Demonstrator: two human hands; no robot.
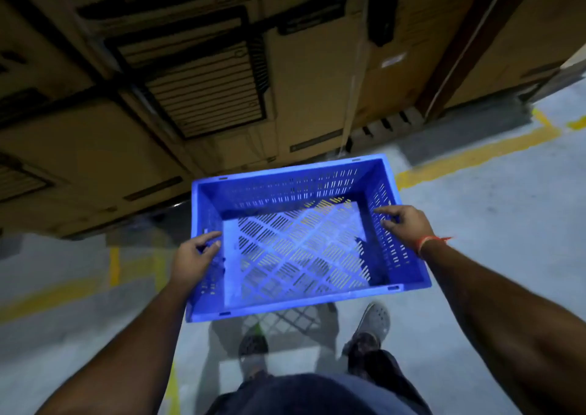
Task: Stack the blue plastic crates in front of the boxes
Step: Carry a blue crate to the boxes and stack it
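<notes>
One empty blue plastic crate (pixel 295 189) with slotted walls and floor hangs in the air in front of me, above my feet. My left hand (pixel 195 257) grips its left rim, fingers curled over the edge. My right hand (pixel 404 226) grips the right rim the same way. Large brown cardboard boxes (pixel 196 91) with black print rise just beyond the crate. No other blue crate is in view.
The grey concrete floor (pixel 494 224) carries yellow painted lines (pixel 475 156) to the right and left. A wooden pallet (pixel 390 126) shows under the boxes at right. My two shoes (pixel 374 322) stand under the crate's near edge.
</notes>
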